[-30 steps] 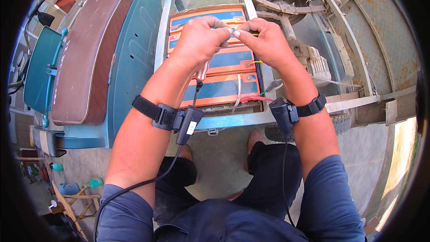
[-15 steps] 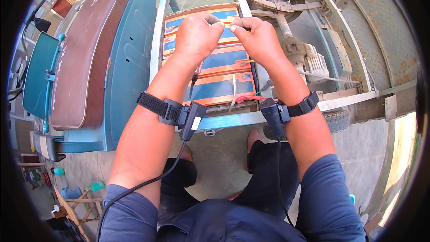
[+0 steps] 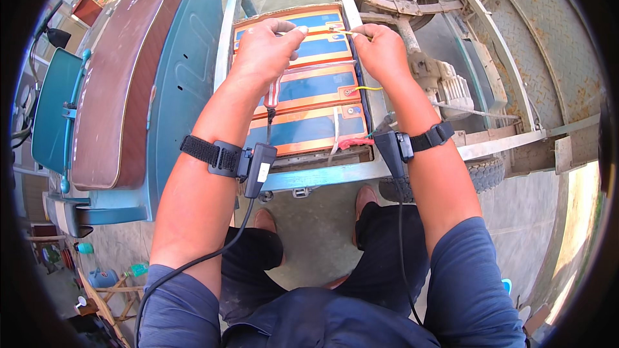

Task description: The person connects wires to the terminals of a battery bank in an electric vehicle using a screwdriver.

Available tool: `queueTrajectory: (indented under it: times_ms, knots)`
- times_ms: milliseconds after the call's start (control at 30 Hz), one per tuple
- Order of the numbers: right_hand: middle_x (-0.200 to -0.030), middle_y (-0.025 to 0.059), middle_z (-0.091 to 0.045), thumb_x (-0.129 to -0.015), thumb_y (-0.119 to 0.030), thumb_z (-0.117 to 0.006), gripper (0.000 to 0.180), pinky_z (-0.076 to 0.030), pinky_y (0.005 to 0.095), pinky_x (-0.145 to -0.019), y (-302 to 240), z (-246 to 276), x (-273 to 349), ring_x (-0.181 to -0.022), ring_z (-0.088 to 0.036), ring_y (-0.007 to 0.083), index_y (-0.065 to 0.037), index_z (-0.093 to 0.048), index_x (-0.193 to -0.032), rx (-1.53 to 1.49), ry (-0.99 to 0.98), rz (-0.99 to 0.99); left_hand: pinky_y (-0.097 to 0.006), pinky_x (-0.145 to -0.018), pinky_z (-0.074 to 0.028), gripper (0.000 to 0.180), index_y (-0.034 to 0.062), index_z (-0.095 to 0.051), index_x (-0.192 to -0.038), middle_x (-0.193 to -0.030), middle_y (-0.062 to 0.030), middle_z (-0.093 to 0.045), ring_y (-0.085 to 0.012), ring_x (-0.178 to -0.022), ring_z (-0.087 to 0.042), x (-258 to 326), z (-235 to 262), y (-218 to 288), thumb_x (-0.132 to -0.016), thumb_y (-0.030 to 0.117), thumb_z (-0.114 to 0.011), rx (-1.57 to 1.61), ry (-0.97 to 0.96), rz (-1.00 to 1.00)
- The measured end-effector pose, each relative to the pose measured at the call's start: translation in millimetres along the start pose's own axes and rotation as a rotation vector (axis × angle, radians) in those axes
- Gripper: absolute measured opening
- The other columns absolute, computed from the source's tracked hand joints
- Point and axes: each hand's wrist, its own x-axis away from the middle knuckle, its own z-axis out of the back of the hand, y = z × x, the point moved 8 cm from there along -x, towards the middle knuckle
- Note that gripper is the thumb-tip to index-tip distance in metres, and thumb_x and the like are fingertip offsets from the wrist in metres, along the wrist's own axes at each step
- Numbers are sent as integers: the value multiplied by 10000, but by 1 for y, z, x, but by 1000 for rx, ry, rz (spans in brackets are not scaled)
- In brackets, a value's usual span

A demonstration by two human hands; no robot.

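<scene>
specifically, the right hand (image 3: pixel 382 53) gripped a thin yellow wire (image 3: pixel 344 31) between thumb and forefinger. the wire ran leftward from the fingertips, above the far part of a row of orange-and-blue batteries (image 3: pixel 319 82); whether its left end touched a terminal could not be told. the left hand (image 3: pixel 264 53) was positioned left of the wire, well apart from the right hand, with its fingers curled and its thumb close to the forefinger. whether its fingertips held anything could not be determined. a red-and-white striped handle (image 3: pixel 273 95) projected from beneath the left hand toward the near side, with a black cord (image 3: pixel 269 130) at its near end.

the batteries were seated side by side, from near to far, within a pale blue metal frame (image 3: pixel 329 175). a second yellow wire (image 3: pixel 369 88) extended from a terminal at the right end of one battery. on the nearest battery, a white strip (image 3: pixel 336 130) lay across the top, and a red wire (image 3: pixel 354 143) ran along the near right corner.
</scene>
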Motion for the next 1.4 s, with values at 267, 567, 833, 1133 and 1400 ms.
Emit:
queueTrajectory:
  times_ms: [267, 567, 833, 1133, 1400]
  knots:
    - [-933, 145, -745, -831, -265, -675, 229, -549, 405, -821, 10, -7, -15, -892, -710, 315, -121, -782, -973, 160, -28, -111, -252, -625, -481, 332, -40, -688, -1085, -838, -32, -650, -79, -718, -564, 16, 14, 2, -918, 245, -726, 87, 14, -10]
    - [-968, 135, -740, -827, -234, -677, 169, -569, 424, -841, 20, -23, -22, -949, -711, 310, -149, -782, -928, 262, -54, -162, -235, -611, -469, 302, -26, -697, -1062, -807, -13, -638, -66, -696, -556, 23, 22, 2, -920, 238, -730, 128, 41, -32]
    - [-957, 137, -739, -817, -225, -688, 156, -577, 429, -828, 19, -24, -22, -914, -718, 320, -148, -791, -907, 274, -49, -146, -222, -598, -467, 324, -35, -692, -1102, -807, -11, -633, -65, -680, -547, 26, 27, 4, -919, 230, -733, 167, 60, -50]
    - [-1025, 125, -689, -836, -228, -702, 131, -564, 434, -844, 20, -28, -23, -968, -692, 321, -161, -780, -917, 327, -59, -102, -222, -632, -465, 382, -56, -652, -1145, -845, -31, -630, -70, -714, -555, 25, 38, 15, -896, 214, -753, 198, 137, -103]
    - [-1053, 118, -662, -858, -243, -692, 137, -560, 439, -844, 14, -26, -18, -988, -682, 318, -168, -774, -938, 343, -36, -87, -270, -605, -500, 408, -44, -634, -1172, -869, -68, -646, -102, -709, -585, 14, 49, 18, -846, 193, -700, 130, 185, -126]
